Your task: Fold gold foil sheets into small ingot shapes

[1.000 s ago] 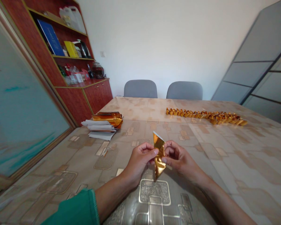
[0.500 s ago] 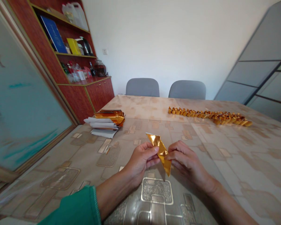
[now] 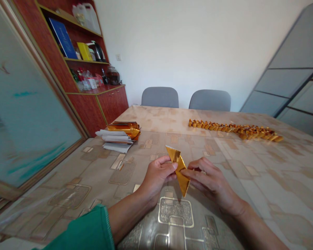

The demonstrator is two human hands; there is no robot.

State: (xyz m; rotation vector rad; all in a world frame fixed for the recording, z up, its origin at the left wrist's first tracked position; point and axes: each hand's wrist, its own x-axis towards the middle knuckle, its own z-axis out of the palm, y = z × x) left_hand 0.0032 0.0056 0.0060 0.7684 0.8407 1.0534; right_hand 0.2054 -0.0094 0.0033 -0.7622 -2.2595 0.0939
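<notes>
A folded piece of gold foil paper is held above the patterned table, with pointed ends at top and bottom. My left hand pinches its left side between thumb and fingers. My right hand is closed on its right edge, the fingertips pressed to the foil. Further off on the left lies a stack of gold and white paper sheets. Long rows of small folded gold pieces stand at the back right of the table.
The table has a patterned cover. Two grey chairs stand behind it. A red cabinet with bottles and a kettle is at the back left, beside a glass door.
The foil's lower point has swung slightly left, and its right side now looks flatter. My right fingers have shifted a little along its edge. The view has moved slightly.
</notes>
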